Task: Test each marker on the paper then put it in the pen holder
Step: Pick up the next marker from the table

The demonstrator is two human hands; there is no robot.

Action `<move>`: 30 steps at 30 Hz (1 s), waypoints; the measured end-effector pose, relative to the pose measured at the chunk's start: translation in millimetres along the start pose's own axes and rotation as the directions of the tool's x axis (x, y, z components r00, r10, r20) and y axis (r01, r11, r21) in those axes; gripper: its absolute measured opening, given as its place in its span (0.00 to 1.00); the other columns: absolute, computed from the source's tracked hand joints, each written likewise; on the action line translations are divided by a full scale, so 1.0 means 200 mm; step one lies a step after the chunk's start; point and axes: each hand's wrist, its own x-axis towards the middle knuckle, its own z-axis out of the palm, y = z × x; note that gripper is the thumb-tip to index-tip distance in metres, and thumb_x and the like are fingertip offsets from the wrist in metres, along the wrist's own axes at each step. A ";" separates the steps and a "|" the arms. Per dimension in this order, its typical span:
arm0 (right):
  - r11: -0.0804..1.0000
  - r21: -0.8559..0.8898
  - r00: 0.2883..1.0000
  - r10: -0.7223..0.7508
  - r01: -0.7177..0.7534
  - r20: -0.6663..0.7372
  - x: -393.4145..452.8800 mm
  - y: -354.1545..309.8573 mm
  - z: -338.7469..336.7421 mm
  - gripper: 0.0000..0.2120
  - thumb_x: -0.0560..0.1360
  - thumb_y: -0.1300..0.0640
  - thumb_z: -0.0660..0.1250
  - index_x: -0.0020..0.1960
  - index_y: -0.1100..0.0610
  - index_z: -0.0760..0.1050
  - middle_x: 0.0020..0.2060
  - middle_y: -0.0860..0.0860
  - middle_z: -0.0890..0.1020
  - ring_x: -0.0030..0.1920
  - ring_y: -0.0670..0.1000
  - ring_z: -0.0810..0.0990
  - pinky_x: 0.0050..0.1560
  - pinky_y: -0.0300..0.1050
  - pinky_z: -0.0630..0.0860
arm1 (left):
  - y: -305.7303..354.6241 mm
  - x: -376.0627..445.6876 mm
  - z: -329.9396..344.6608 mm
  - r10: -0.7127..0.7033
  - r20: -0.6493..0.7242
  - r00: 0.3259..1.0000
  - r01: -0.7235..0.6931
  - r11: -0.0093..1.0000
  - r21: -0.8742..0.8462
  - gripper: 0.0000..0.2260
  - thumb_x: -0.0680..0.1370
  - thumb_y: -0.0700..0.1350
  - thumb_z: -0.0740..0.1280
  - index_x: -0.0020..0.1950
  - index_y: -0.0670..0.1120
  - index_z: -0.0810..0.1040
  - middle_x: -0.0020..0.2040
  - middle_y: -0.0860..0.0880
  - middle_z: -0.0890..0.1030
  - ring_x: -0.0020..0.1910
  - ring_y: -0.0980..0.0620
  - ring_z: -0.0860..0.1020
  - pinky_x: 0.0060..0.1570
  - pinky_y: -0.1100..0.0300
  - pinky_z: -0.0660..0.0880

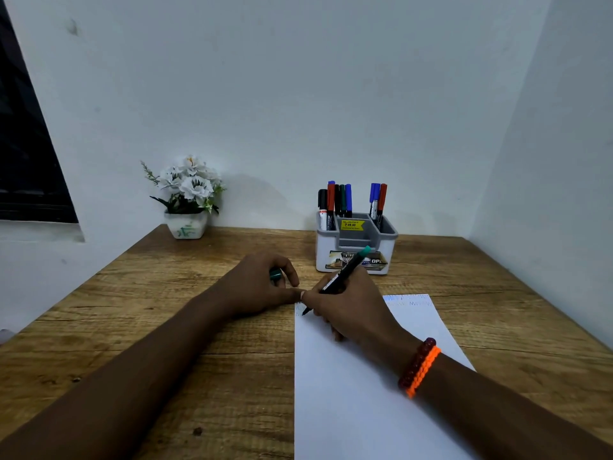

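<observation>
Right hand [345,303] gripping a green marker [341,277], tip down on the paper [365,393], left hand [265,287] curled around its cap [276,275], pen holder [356,244] just beyond on the table [166,327].

A right hand [348,303] holds a green marker [338,280], its tip on white paper [358,393]. The left hand [262,287] grips its cap [276,275] beside it.

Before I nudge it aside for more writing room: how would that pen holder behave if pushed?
The pen holder looks like light plastic, so it would probably slide easily on the wooden table. Its wide, low body likely resists tipping. The markers standing upright above its rim may rattle or lean.
</observation>
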 end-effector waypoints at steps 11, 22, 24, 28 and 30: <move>0.999 -0.044 1.000 -0.019 0.018 -0.017 0.02 0.01 0.00 0.13 0.72 0.52 0.79 0.46 0.61 0.82 0.34 0.53 0.84 0.22 0.42 0.76 0.24 0.40 0.73 | 0.00 0.00 0.00 -0.007 -0.006 1.000 0.007 1.000 0.010 0.08 0.71 0.55 0.78 0.44 0.55 0.84 0.41 0.53 0.82 0.38 0.57 0.80 0.39 0.59 0.78; 0.998 -0.060 0.999 -0.025 0.022 -0.047 0.02 0.02 0.00 0.14 0.70 0.49 0.80 0.45 0.59 0.82 0.34 0.49 0.84 0.29 0.45 0.77 0.27 0.39 0.70 | 0.00 0.00 0.00 0.000 -0.009 1.000 0.000 1.000 -0.005 0.09 0.70 0.56 0.78 0.44 0.55 0.84 0.41 0.53 0.81 0.38 0.57 0.79 0.39 0.61 0.76; 0.996 -0.083 0.999 -0.024 0.020 -0.048 0.02 0.02 0.00 0.17 0.69 0.47 0.80 0.46 0.59 0.82 0.36 0.49 0.85 0.31 0.46 0.79 0.28 0.39 0.70 | -0.01 0.00 0.00 -0.007 -0.007 1.000 0.007 1.000 -0.009 0.09 0.69 0.57 0.78 0.44 0.56 0.84 0.40 0.53 0.81 0.38 0.58 0.79 0.39 0.61 0.76; 0.997 -0.079 0.999 -0.015 0.010 -0.052 0.02 0.02 -0.01 0.18 0.69 0.45 0.81 0.47 0.58 0.82 0.37 0.50 0.86 0.32 0.46 0.80 0.28 0.39 0.70 | 0.00 0.00 0.00 -0.008 0.000 1.000 0.008 1.000 -0.015 0.08 0.70 0.55 0.78 0.45 0.55 0.84 0.41 0.53 0.81 0.39 0.56 0.79 0.41 0.57 0.78; 0.998 -0.065 0.999 -0.012 0.009 -0.051 0.02 0.02 -0.01 0.18 0.68 0.45 0.81 0.45 0.59 0.83 0.35 0.51 0.85 0.30 0.45 0.79 0.28 0.40 0.70 | -0.01 0.00 0.00 -0.007 0.003 1.000 0.007 1.000 -0.012 0.08 0.71 0.55 0.78 0.45 0.55 0.84 0.41 0.53 0.81 0.39 0.56 0.79 0.41 0.57 0.78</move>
